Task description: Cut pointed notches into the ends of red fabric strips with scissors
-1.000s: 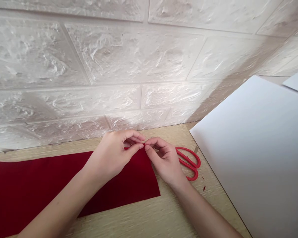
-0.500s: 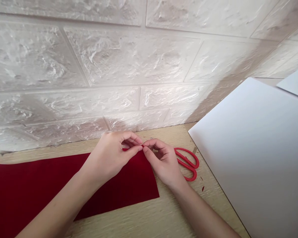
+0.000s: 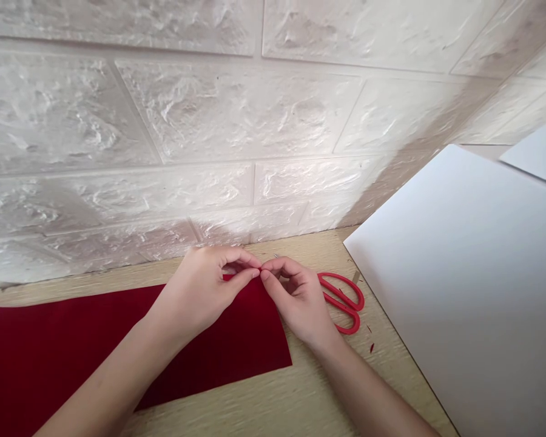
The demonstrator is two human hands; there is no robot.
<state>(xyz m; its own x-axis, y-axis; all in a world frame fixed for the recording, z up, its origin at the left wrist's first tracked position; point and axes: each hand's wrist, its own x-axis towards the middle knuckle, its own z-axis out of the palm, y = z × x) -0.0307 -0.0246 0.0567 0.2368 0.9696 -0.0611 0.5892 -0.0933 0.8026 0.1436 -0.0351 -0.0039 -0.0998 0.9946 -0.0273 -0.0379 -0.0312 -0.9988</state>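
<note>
The left hand (image 3: 204,290) and right hand (image 3: 304,300) pinch the cloth (image 3: 250,328) by its far right corner; scissors (image 3: 352,308) lie just right.

Pretty plain setup, honestly — left hand (image 3: 202,288) and right hand (image 3: 304,303) are both bare, slim fingers and all, and the forearms (image 3: 113,370) are bare too — smooth, narrowing toward the wrists (image 3: 161,328).

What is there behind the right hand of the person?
Red-handled scissors lie there. Their finger loops show in part; the right hand covers most of the rest, so the blades cannot be judged.
</note>
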